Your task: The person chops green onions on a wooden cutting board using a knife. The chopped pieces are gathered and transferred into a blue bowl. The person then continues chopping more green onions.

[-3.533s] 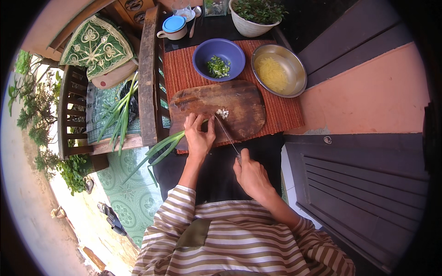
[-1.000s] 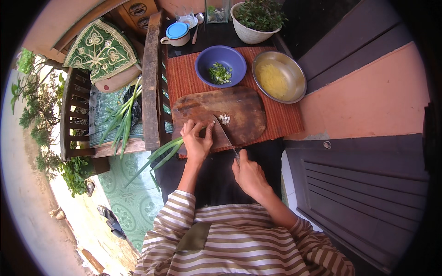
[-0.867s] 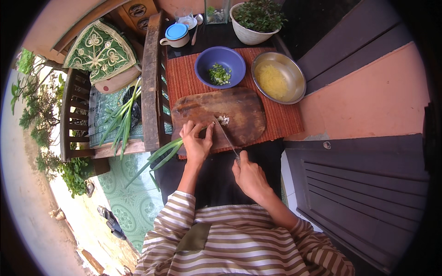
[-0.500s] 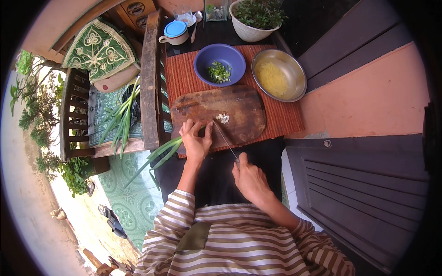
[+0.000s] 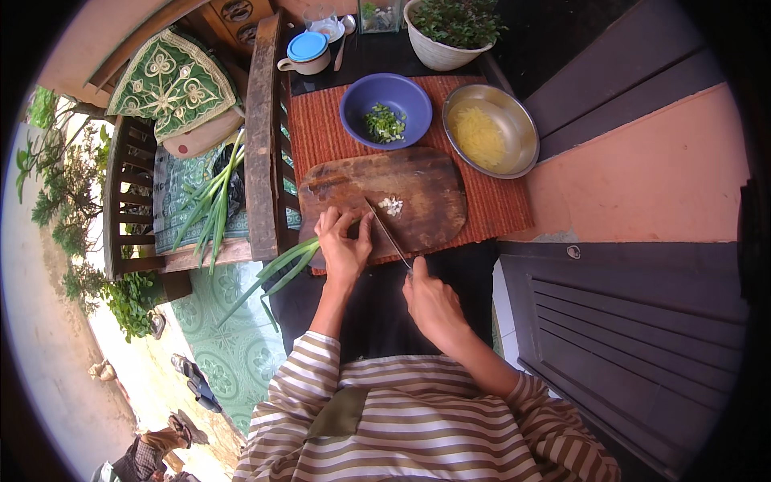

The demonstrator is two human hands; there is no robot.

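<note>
On the worn wooden cutting board [image 5: 385,181], my left hand [image 5: 344,245] pinches a spring onion [image 5: 281,269]. The green leaves trail off the board's near left edge, and the end under my fingers is mostly hidden. My right hand [image 5: 434,305] is closed round the handle of a knife [image 5: 389,234], whose blade slants across the board just right of my left fingertips. Beside the blade lies a small pile of chopped white pieces [image 5: 391,206]. Behind the board, a blue bowl [image 5: 349,116] holds chopped green pieces [image 5: 385,123].
A steel bowl [image 5: 526,149] with pale yellow shreds in liquid stands at the right on an orange woven mat [image 5: 502,209]. Farther back are a blue-lidded mug [image 5: 307,53], a spoon [image 5: 344,40] and a potted plant [image 5: 450,40]. More spring onions [image 5: 213,201] lie on the wooden bench at left.
The knife blade has turned and shifted slightly, its tip now farther forward and left on the board. My left hand stays on the spring onion. A person's foot appears at lower left.
</note>
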